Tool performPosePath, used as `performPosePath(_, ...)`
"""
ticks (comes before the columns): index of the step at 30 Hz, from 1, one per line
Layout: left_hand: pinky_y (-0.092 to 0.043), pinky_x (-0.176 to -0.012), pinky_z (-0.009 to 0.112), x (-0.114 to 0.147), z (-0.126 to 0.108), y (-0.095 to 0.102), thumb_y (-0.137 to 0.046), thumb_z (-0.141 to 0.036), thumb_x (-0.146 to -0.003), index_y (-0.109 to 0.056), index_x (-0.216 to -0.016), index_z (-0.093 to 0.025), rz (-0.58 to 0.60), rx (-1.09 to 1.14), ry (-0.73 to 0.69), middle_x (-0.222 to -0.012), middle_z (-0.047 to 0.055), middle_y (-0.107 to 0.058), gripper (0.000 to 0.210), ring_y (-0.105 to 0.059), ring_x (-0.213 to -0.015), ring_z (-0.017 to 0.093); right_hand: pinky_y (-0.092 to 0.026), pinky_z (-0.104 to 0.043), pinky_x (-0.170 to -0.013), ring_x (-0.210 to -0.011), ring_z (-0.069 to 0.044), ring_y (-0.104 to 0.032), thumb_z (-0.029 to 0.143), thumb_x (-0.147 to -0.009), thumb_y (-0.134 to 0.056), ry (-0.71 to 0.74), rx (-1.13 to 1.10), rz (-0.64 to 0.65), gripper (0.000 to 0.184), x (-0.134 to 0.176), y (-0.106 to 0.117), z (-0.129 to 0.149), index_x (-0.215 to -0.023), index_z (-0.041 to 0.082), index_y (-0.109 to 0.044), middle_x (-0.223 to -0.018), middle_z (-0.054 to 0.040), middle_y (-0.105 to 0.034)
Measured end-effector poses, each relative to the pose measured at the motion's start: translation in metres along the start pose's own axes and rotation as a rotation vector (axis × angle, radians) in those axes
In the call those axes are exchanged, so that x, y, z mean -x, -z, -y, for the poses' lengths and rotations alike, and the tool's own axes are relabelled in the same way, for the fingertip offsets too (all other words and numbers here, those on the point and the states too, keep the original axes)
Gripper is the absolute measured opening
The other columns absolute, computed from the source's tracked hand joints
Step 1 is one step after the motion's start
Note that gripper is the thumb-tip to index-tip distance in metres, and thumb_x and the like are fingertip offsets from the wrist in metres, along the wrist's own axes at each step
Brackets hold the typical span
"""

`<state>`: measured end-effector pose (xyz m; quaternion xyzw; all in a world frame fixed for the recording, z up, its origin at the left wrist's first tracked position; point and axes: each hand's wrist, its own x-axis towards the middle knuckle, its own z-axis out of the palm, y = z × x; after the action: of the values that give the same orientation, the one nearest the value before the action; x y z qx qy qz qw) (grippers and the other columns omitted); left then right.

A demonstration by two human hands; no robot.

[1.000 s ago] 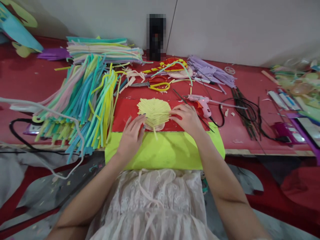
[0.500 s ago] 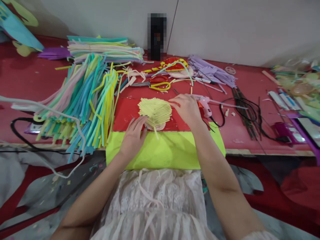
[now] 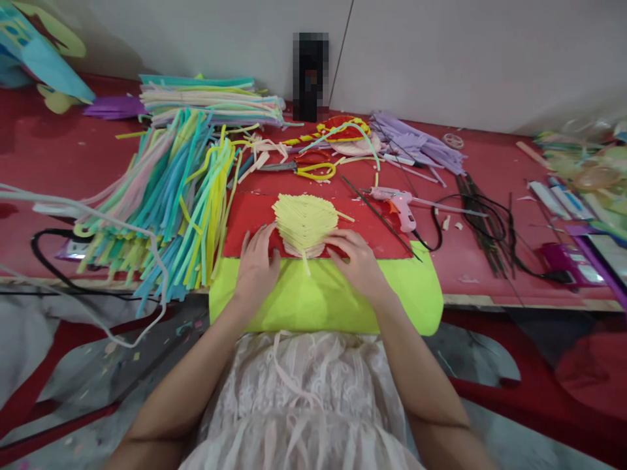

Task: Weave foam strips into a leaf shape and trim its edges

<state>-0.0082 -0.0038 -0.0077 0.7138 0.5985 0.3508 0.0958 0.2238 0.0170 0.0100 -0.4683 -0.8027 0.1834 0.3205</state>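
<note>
A pale yellow leaf-shaped piece (image 3: 304,217) made of chenille strips laid slantwise from a middle line lies on a red board (image 3: 245,219). Its short stem points toward me, and a pinkish layer shows under its lower edge. My left hand (image 3: 258,261) rests at the lower left of the leaf piece, fingers stretched out. At the lower right edge is my right hand (image 3: 356,262), its fingers apart and the fingertips by the strips. A single yellow strip (image 3: 345,216) sticks out from the right side. Neither hand appears to grip anything.
A pink glue gun (image 3: 399,203) and a dark thin stick (image 3: 375,212) lie to the right. Scissors (image 3: 316,171) are behind the board. Bundles of coloured chenille stems (image 3: 166,189) cover the left. Bright yellow-green cloth (image 3: 313,300) hangs at the front edge.
My right hand has moved from the upper right of the leaf piece down to its lower right edge, uncovering the dark stick and glue gun. My left hand has shifted slightly left.
</note>
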Motion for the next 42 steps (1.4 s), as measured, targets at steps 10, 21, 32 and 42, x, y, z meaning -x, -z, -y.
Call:
performPosePath(10, -0.026, -0.117, 0.049, 0.001, -0.002, 0.006, -0.049, -0.014, -0.086, -0.054, -0.122, -0.023, -0.077, 0.051, 0.083, -0.125, 0.006, -0.064, 0.038, -0.056, -0.122, 0.022, -0.05, -0.038, -0.094, -0.104, -0.021, -0.061, 0.022, -0.092, -0.058, 0.023, -0.079, -0.077, 0.015, 0.002, -0.01, -0.003, -0.1, 0.024, -0.07, -0.106, -0.0068, -0.066)
performPosePath(21, -0.038, -0.112, 0.046, 0.002, -0.005, 0.007, -0.05, -0.015, -0.091, -0.057, -0.12, -0.021, 0.05, 0.127, -0.186, -0.125, 0.007, -0.063, 0.03, -0.056, -0.122, 0.019, -0.045, -0.04, -0.094, -0.108, -0.023, -0.058, 0.035, -0.087, -0.067, 0.153, 0.081, 0.016, 0.03, 0.015, -0.004, 0.02, -0.116, 0.027, -0.067, -0.115, -0.0053, -0.068)
performPosePath(32, -0.037, -0.113, 0.047, 0.004, -0.001, 0.004, -0.047, -0.011, -0.091, -0.053, -0.126, -0.023, 0.121, 0.077, -0.244, -0.127, 0.006, -0.064, 0.038, -0.057, -0.12, 0.018, -0.045, -0.035, -0.087, -0.092, -0.017, -0.063, 0.025, -0.09, -0.062, 0.177, -0.143, -0.053, 0.01, 0.002, -0.009, 0.035, -0.093, 0.027, -0.072, -0.096, -0.0012, -0.073)
performPosePath(42, -0.043, -0.11, 0.041, 0.005, -0.009, 0.006, -0.043, -0.016, -0.095, -0.053, -0.128, -0.02, 0.139, 0.094, -0.223, -0.129, 0.008, -0.061, 0.034, -0.053, -0.124, 0.018, -0.048, -0.029, -0.073, -0.076, -0.017, -0.063, 0.036, -0.083, -0.065, -0.435, -0.471, -0.12, 0.016, -0.002, -0.018, 0.022, -0.083, 0.021, -0.066, -0.081, -0.0013, -0.068)
